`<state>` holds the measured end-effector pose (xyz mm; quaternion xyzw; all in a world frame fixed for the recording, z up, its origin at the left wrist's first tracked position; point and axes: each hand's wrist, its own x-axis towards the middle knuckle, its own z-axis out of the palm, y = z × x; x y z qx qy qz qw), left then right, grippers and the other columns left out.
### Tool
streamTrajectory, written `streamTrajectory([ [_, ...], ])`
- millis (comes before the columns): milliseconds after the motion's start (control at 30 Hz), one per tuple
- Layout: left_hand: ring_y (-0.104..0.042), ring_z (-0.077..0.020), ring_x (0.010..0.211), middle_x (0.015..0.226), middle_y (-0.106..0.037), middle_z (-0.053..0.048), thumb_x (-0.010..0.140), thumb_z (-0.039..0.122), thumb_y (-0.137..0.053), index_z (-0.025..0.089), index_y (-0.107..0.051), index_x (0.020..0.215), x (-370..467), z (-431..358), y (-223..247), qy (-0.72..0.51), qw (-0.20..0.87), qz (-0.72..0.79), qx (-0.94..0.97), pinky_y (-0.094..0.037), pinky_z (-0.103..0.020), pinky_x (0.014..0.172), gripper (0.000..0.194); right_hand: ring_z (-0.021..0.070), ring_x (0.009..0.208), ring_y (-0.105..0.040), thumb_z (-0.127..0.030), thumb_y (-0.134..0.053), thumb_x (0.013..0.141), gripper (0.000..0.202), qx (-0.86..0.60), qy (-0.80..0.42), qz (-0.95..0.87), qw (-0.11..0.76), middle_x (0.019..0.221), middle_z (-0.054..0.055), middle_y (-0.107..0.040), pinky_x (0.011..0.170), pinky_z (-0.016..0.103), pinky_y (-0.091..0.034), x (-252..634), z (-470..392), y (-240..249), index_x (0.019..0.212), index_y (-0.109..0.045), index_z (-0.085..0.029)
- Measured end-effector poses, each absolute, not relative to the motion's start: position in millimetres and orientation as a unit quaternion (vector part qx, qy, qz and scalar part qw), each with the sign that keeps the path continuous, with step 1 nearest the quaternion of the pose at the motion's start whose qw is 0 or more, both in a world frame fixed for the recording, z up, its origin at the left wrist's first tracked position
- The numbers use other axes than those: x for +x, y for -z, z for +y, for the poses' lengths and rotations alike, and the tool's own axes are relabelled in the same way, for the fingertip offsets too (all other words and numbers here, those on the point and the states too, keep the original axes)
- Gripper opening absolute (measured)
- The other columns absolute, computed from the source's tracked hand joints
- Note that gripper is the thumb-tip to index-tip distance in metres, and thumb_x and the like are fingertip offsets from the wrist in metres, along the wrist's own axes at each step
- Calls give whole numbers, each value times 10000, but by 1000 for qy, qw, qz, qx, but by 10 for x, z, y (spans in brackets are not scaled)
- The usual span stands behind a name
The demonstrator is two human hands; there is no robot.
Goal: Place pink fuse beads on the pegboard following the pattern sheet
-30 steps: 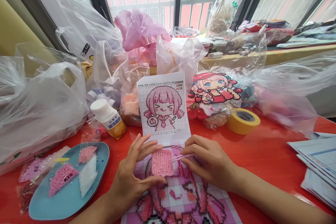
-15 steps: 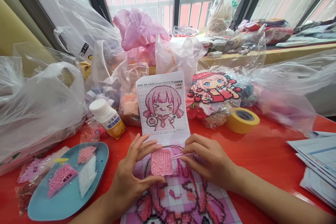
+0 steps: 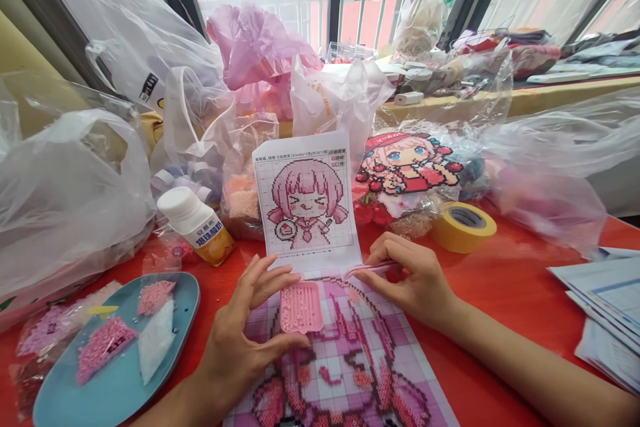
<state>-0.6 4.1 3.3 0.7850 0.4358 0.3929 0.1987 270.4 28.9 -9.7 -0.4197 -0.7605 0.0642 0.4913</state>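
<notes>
- Tweezers (image 3: 358, 269) have moved from the tray (image 3: 301, 307) toward the board's (image 3: 333, 347) far edge, pinched in my right hand (image 3: 410, 273);
- tray sits left of their tips, grooves pointing away; my left hand (image 3: 240, 333) grips it.

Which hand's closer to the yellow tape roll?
Right. The right hand, holding pink tweezers, is front-left of the yellow tape roll; the left hand is farther left, gripping the pink bead tray.

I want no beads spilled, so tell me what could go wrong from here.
The left hand holds the pink tray of loose beads over the bead picture; a tilt could scatter them across it. The right hand has the pink tweezers near the picture's top edge; a slip there might nudge placed beads, if they are not fixed.
</notes>
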Motion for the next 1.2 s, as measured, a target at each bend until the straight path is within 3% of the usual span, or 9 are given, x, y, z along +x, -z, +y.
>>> streamTrajectory([
  [200,-678,-244,1147,1145,-772,-10,739,568,-723,408,-294,1442,4,16,-67,-380,197,445,787,-500,-495,1018,839,92,541,-498,-392,-685,849,319,-440,-60,-761,474,634,-7,-556,486,230,-378,2713,300,119,678,-504,-193],
  [600,-648,-226,1197,1166,-762,9,731,526,-753,399,-310,1444,4,-9,-54,-386,229,459,767,-444,-467,1094,848,77,498,-472,-413,-670,858,340,-455,-43,-766,453,611,-12,-540,444,214,-343,2701,283,106,658,-507,-191],
  [1000,-648,-272,1194,1141,-769,-43,728,528,-754,324,-357,1441,26,-35,-36,-403,237,464,752,-435,-516,1094,841,88,510,-502,-440,-661,857,347,-479,-59,-749,454,616,-4,-555,454,222,-368,2691,279,122,656,-526,-191],
  [1200,-667,-250,1167,1132,-774,-11,728,525,-761,375,-327,1456,5,-4,-6,-402,221,445,769,-448,-487,1085,861,91,515,-495,-443,-660,853,345,-486,-67,-741,458,612,-4,-556,464,231,-376,2689,280,115,652,-529,-196],
])
